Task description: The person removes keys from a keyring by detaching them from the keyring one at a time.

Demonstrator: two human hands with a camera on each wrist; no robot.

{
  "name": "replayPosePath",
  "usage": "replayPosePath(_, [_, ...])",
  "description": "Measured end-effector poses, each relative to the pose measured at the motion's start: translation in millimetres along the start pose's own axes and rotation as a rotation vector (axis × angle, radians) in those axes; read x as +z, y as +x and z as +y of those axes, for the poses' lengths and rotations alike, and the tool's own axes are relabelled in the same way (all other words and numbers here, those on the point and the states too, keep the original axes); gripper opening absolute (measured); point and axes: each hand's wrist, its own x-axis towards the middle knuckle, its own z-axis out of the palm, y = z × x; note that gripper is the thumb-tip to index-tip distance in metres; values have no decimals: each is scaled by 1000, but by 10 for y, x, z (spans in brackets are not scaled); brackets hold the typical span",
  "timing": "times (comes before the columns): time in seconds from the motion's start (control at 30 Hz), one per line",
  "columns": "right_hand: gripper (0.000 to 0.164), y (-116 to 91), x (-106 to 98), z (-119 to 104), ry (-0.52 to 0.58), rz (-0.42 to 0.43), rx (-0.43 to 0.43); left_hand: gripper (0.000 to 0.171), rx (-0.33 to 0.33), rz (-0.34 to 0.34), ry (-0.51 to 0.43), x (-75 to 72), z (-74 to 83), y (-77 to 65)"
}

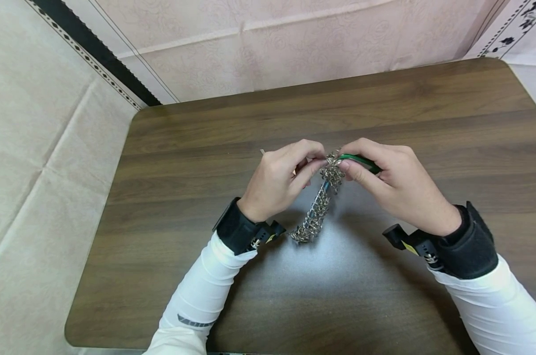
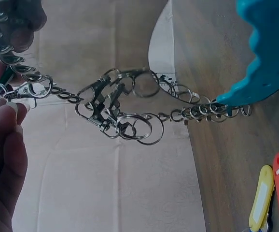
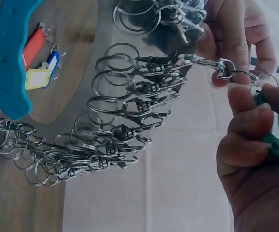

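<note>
My left hand (image 1: 285, 172) pinches a metal swivel clasp (image 3: 224, 67) at the end of a short chain. Opposite it, my right hand (image 1: 389, 177) grips a green key tag (image 1: 361, 160) between thumb and fingers. The tag's small split ring (image 3: 266, 79) meets the clasp; whether the two are linked I cannot tell. A bunch of silver key rings with clasps (image 1: 314, 212) stretches from between the hands down toward the tabletop. Many rings overlap in the right wrist view, and the left fingertips partly cover the clasp.
Around the hands spreads a brown wooden table (image 1: 183, 276), with patterned cloth beyond its edges. In the right wrist view, a curved teal piece (image 3: 6, 63) with a wavy edge appears near red (image 3: 33, 48), yellow (image 3: 37, 79) and blue (image 3: 52, 65) key tags.
</note>
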Motion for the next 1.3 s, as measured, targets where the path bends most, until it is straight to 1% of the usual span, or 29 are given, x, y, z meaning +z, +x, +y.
replayPosePath(0.1, [15,5,14,5,-27,18,-13,5,24,0,-11,10,-12,2])
replayPosePath(0.23, [13,10,23,9,-22,23,-16,5,48,12,-22,25,-31,1])
replayPosePath(0.33, [15,11,28,7,2,25,-9,6,50,22,-24,34,-43,-5])
replayPosePath(0.47, [16,6,29,7,26,26,7,6,41,28,-51,44,-53,-13])
replayPosePath(0.67, [12,8,20,14,45,7,24,6,54,18,-68,49,-69,-18])
replayPosePath(0.9, [11,12,17,5,69,3,42,5,76,-14,-36,25,-72,-22])
replayPosePath(1.07, [12,5,11,0,92,9,63,8,62,-20,-5,14,-27,-10])
replayPosePath(1.17, [12,1,11,-5,106,10,83,11,63,-39,23,11,-4,-6])
replayPosePath(1.3, [12,3,14,-12,133,20,138,17,95,-72,77,5,20,-4])
